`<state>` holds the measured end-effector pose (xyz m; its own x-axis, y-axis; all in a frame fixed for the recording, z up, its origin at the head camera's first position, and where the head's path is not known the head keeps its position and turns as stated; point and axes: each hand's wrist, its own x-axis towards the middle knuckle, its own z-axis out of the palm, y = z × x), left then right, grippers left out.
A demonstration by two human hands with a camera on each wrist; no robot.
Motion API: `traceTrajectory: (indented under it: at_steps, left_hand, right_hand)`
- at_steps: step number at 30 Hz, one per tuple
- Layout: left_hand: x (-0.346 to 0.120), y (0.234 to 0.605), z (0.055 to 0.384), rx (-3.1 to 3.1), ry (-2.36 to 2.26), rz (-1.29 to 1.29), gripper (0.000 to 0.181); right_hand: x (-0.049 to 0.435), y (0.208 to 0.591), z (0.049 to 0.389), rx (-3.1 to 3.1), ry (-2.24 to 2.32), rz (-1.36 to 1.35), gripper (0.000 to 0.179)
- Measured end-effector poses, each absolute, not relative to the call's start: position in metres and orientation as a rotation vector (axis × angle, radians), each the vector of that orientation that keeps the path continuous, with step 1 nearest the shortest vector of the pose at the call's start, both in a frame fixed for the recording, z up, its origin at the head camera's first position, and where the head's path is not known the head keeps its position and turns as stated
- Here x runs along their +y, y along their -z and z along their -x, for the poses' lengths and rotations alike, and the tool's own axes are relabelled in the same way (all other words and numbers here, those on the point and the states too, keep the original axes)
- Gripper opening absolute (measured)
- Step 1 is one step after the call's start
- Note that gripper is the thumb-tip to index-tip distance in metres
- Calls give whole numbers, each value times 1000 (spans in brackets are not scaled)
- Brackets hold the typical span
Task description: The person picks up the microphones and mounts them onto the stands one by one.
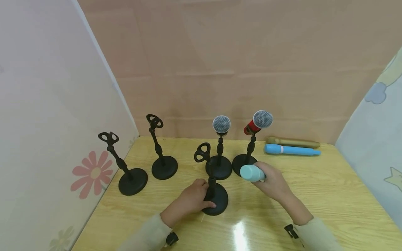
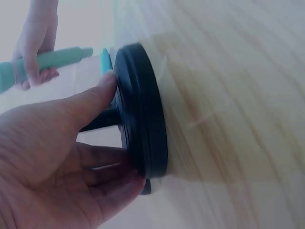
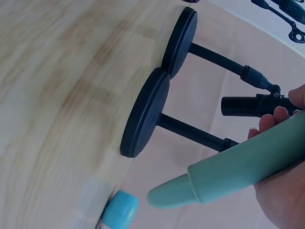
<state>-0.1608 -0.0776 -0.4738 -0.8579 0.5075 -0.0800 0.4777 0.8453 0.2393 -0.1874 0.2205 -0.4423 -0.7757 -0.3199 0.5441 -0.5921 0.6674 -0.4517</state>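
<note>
My left hand [image 1: 192, 198] grips the round base of a black microphone stand [image 1: 220, 199], thumb over its top and fingers at the edge in the left wrist view. The stand's ring-shaped clip [image 1: 202, 152] holds nothing. My right hand [image 1: 274, 183] holds a mint-green microphone [image 3: 238, 167] around its body, to the right of that stand. Its tapered end shows in the right wrist view. Just behind are two stands carrying microphones: one with a silver mesh head [image 1: 221, 124], the other a red microphone [image 1: 251, 127] with a mesh head.
Two bare black stands, one at the far left [image 1: 133, 181] and one behind it [image 1: 164, 168], stand on the wooden table [image 1: 314, 195]. At the back right lie a blue microphone [image 1: 292, 150] and a gold microphone [image 1: 295, 142]. Panels [image 1: 220, 69] enclose the back and sides.
</note>
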Motion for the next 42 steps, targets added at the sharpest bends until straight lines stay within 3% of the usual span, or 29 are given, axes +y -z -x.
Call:
traceTrajectory:
  at_steps: [15, 22, 33, 42]
  left_hand:
    - [-70, 475, 166, 2696, -500, -900, 72]
    - [-71, 473, 170, 2608, -523, -1043, 61]
    - [-66, 471, 172, 2455, -469, -1252, 52]
    - [-63, 481, 162, 2554, -529, -1119, 73]
  right_hand:
    - [208, 429, 189, -2330, -956, -690, 43]
    - [196, 417, 185, -2245, -1097, -668, 29]
    - [181, 393, 177, -2124, -1378, -738, 23]
    - [171, 376, 178, -2016, -1618, -837, 16]
